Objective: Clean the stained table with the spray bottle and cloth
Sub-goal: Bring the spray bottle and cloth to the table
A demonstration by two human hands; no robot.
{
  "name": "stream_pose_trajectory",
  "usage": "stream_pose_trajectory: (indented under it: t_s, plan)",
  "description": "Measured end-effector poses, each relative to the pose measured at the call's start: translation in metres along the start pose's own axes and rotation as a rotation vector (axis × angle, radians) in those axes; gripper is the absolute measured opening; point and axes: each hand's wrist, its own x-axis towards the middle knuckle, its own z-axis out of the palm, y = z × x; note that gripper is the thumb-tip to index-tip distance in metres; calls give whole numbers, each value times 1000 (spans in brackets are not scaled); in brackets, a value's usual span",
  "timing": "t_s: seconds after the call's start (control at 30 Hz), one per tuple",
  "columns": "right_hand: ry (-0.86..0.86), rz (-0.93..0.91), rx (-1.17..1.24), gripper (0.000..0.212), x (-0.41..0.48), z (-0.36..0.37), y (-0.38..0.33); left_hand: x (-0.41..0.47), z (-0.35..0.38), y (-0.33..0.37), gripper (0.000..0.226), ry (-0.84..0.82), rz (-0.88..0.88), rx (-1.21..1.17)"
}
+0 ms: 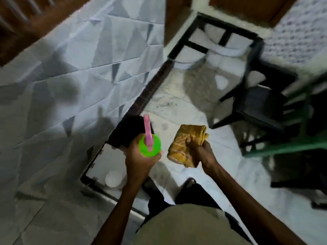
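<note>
Quick look down at what we've got in hand. Our left hand (139, 161) is wrapped around the green spray bottle (150, 147), fingers curled tight round its body, with the pink nozzle (147, 128) pointing away from us. The bottle is held up in the air, touching nothing but the hand, and from this view it lines up with the right edge of the black-framed table (100, 161) down by the wall. We can't tell how much liquid is in it, since the plastic just glows solid green.

Our right hand (203, 152) is clutching the folded mustard-yellow cloth (184, 145), thumb pressed on top and fingers bunched underneath. It sits just beside the bottle, not touching it, off the table's right edge and over the pale marble floor (177, 103).

The table top looks pale, with a round white shape (113, 178) near its near edge. It could be a bowl, honestly too blurry to call.

Further off there's a second black frame (196, 45), a dark chair (261, 106) and a green frame (283, 149) to the right. Grey triangle-pattern tiles (70, 68) cover the wall on the left.
</note>
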Motion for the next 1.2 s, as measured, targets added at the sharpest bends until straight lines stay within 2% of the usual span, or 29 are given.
stream_pose_trajectory:
  t_s: [0.1, 0.3, 0.43, 0.63, 0.7, 0.87, 1.0, 1.2]
  plan:
    - [123, 10, 132, 12, -23, -75, 15, -13, 47, 33, 71, -131, 84, 30]
    - [340, -26, 334, 15, -64, -228, 57, -61, 174, 102, 70, -333, 214, 107]
    - [412, -60, 404, 24, -85, -325, 73, -99, 259, 151, 64, -411, 275, 70]
    - [519, -116, 520, 14, -115, -459, 90, -160, 381, 226, 70, -541, 354, 50]
    - [556, -99, 550, 17, -120, -493, 98, -175, 414, 247, 77, -581, 357, 49]
    - [691, -68, 676, 23, -129, -595, 123, -216, 515, 315, 72, -720, 456, 55]
    - [749, -84, 698, 26, -134, -680, 136, -253, 594, 370, 69, -797, 518, 43]
    - [831, -118, 697, 39, -139, -813, 156, -316, 722, 438, 79, -880, 571, 52]
